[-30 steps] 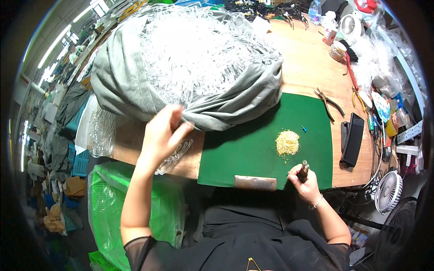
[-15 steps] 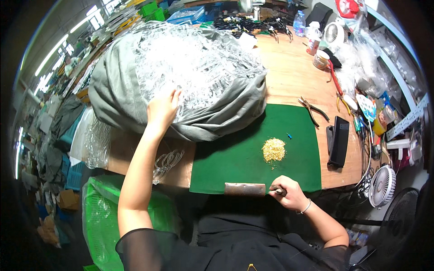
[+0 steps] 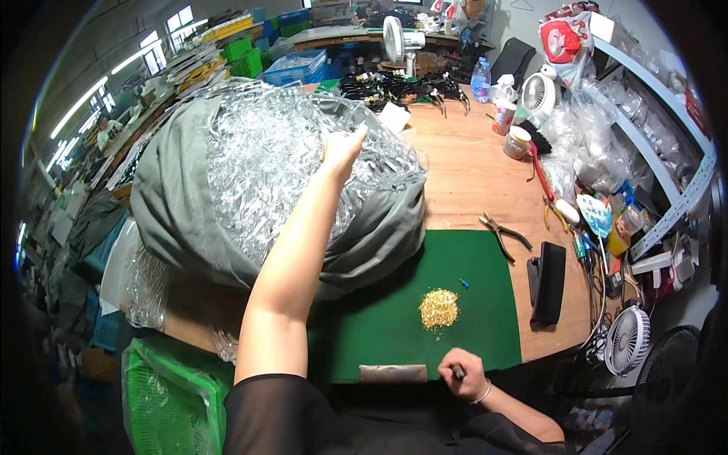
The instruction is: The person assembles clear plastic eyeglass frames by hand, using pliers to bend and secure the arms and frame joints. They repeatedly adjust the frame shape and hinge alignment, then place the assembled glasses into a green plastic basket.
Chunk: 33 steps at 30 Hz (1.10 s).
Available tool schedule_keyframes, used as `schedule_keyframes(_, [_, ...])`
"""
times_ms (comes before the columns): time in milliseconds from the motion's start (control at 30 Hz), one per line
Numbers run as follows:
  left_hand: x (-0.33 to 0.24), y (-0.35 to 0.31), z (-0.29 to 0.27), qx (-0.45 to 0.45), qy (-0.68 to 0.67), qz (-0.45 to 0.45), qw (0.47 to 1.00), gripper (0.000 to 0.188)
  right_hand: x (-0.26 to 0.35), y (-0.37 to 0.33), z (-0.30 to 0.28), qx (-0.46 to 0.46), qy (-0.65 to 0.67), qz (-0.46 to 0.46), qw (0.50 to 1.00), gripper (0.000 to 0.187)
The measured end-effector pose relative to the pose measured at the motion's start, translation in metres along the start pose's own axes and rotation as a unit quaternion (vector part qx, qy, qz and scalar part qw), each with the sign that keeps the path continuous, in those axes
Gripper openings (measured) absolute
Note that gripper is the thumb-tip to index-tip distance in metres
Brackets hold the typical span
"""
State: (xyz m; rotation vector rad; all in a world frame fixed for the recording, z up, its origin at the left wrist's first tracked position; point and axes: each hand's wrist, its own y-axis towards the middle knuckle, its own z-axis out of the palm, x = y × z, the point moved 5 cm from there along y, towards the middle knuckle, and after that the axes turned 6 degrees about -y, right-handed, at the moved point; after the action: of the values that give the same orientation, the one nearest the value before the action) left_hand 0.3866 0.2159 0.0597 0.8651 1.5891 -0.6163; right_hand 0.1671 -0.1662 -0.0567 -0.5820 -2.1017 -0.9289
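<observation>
My left hand [image 3: 341, 154] reaches over the heap of clear plastic strips [image 3: 262, 144], bunched in a large grey cloth [image 3: 171, 189]. Its fingers look closed; what they hold, if anything, cannot be made out. My right hand [image 3: 464, 373] is closed around a dark-handled tool [image 3: 458, 371] at the front edge of the green mat [image 3: 364, 341]; the tool's working end does not show. Just left of it, a brown metal bar [image 3: 393, 373] lies along the mat's edge. A pile of small gold pieces [image 3: 439, 309] sits on the mat, with a little blue piece [image 3: 464, 283] behind it.
Pliers [image 3: 503, 235] and a black stapler-like device [image 3: 547, 284] lie right of the mat. Jars, a bottle [image 3: 481, 80], fans and plastic bags crowd the right and back. A green basket [image 3: 163, 394] stands below the table at left.
My left hand has moved right and farther across the heap. My right hand stays by the mat's front edge with the tool. The whole view has tilted up, showing more of the room behind.
</observation>
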Motion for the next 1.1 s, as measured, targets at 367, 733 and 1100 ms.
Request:
schedule_keyframes(367, [-0.091,-0.198,-0.082,0.208,-0.532,0.043,0.820,0.031,-0.004,0.010,-0.008,0.043,-0.049,0.085,0.994,0.016])
schedule_keyframes(733, [0.009,-0.390,-0.048,0.127,-0.447,-0.002,0.885,0.055,0.005,0.017,-0.007,0.163,-0.402,0.013,0.901,0.050])
schedule_keyframes(1100, [0.050,-0.428,-0.010,0.170,-0.427,-0.126,0.879,0.080,-0.034,0.030,-0.012,0.078,-0.278,0.126,0.949,0.015])
